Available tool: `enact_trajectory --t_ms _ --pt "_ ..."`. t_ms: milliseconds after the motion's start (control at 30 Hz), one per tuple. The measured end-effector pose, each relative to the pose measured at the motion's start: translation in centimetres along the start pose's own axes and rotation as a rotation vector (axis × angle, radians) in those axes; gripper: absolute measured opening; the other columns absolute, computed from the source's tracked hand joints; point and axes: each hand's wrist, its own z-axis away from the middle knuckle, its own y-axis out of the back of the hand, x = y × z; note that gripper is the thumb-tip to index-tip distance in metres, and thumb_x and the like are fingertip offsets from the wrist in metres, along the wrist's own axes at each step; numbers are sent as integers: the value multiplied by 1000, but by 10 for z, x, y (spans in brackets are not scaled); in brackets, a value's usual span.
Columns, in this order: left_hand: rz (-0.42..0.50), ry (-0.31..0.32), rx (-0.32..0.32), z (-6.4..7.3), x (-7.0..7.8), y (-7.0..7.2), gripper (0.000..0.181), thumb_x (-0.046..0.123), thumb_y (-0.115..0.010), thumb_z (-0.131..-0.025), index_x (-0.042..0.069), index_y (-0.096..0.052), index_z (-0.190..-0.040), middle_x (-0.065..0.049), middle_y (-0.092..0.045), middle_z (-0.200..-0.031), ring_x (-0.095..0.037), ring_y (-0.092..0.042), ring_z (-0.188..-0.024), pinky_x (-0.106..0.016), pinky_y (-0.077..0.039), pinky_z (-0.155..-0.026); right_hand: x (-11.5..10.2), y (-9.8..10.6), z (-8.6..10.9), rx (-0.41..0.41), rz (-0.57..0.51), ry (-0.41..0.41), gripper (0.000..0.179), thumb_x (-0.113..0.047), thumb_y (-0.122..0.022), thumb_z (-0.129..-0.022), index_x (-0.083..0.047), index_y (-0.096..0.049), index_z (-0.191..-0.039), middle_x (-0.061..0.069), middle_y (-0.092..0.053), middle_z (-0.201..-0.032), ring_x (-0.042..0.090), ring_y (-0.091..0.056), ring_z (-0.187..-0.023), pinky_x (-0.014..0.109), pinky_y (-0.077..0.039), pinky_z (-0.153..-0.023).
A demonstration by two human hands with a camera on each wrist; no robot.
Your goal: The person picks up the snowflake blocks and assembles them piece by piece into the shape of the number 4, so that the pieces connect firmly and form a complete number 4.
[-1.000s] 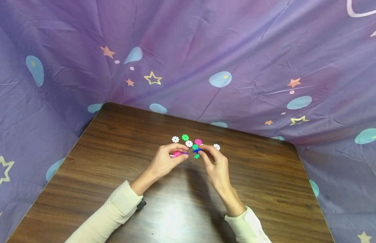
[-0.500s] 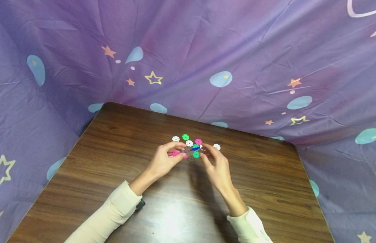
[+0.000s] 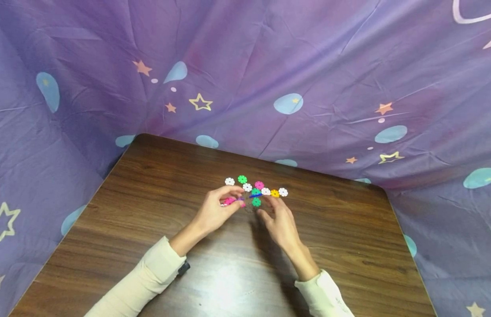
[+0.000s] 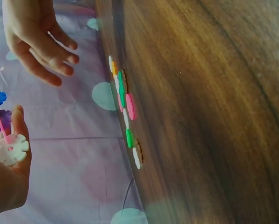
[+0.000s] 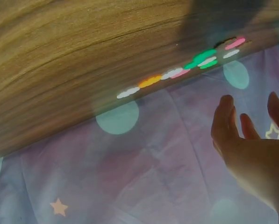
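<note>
Joined cluster (image 4: 5, 117): thin, notched, flower-shaped discs, smooth and plastic-looking, slotted at angles; a blue disc (image 4: 0, 98), a purple one, a pink one seen edge-on, and a white disc (image 4: 12, 150) with rounded lobes. Location: above the table, pinched between thumb and fingers of the left hand (image 3: 214, 209).

Right hand (image 3: 282, 223): raised near the loose discs, fingers spread and lightly bent, thumb apart.

Loose discs, flat, of like form, in an uneven row beyond the hands: white, green (image 3: 242, 179), pink (image 3: 259, 185); orange disc (image 3: 275, 193) between two white ones.

Table (image 3: 170, 176): dark-brown wood grain, rounded corners, glossy glare.

Backdrop (image 3: 237, 53): creased purple cloth, printed stars and drops.

Sleeves (image 3: 130, 284): cream fabric.
</note>
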Motion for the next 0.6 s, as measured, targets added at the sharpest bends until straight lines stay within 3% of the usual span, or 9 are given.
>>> enact_trajectory --t_ms 200,433,600 --pt "-6 9 -7 1 1 0 34 1 -77 -87 2 -71 -120 -18 -75 -107 -31 -73 -104 -46 -60 -99 2 -6 -2 -48 19 -41 46 -16 -77 -91 -8 -64 -135 18 -70 -118 36 -69 -109 53 -55 -97" --pt "6 25 -13 2 1 0 33 2 -78 -87 5 -72 -120 -15 -75 -106 -28 -73 -101 -33 -62 -91 4 -12 -5 -62 51 -48 47 -16 -78 -91 -5 -63 -134 19 -70 -118 36 -68 -107 54 -56 -95" --pt "-15 15 -13 2 0 0 34 2 -79 -86 3 -72 -119 -14 -75 -105 -27 -72 -98 -31 -61 -90 7 -17 -6 -68 98 -44 42 -15 -78 -90 -3 -66 -128 18 -69 -108 32 -67 -96 52 -56 -87"
